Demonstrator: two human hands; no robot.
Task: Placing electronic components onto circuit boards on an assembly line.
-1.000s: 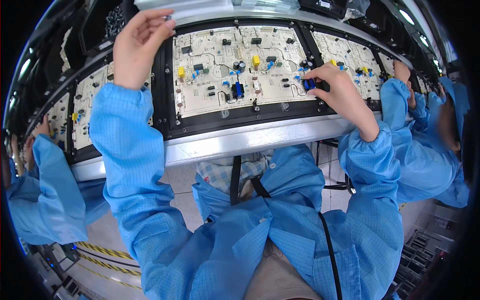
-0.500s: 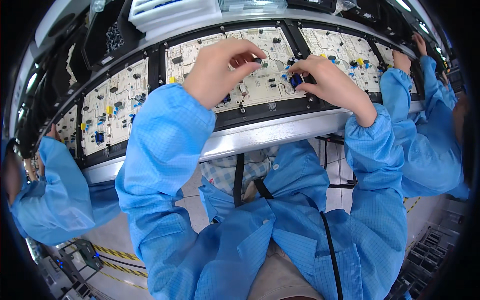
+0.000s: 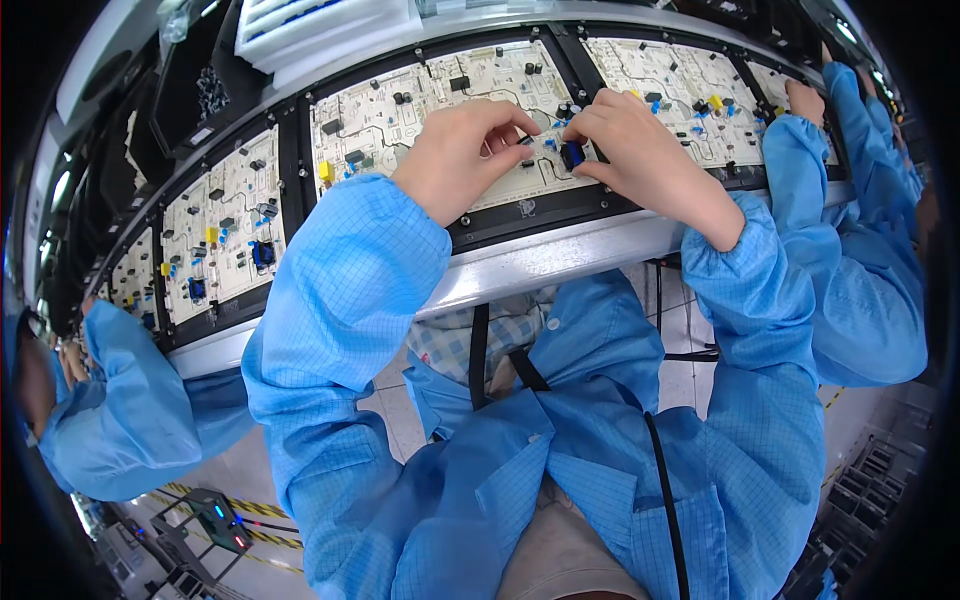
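Both hands are over a pale circuit board [image 3: 375,85] set in a black frame. My left hand [image 3: 465,155] is closed in a pinch, thumb and forefinger around a small dark component [image 3: 525,140] just above the board. To its right, my right hand [image 3: 640,155] has its thumb and fingers around a blue-and-black block-shaped component [image 3: 572,155] at the board. Whether that block is seated or lifted, I cannot tell. My palms hide part of the board, which carries black, blue and yellow parts.
More framed boards lie along the metal-edged line, one at the left [image 3: 225,220] and one at the right [image 3: 680,80]. Behind are white foam trays [image 3: 320,35] and a black bin [image 3: 205,95] of small parts. Blue-sleeved co-workers work at left [image 3: 130,400] and right [image 3: 850,290].
The boards sit slightly further left in the picture. My left hand has moved right and down with the small dark component, closer to my right hand, which stays around the blue-and-black component.
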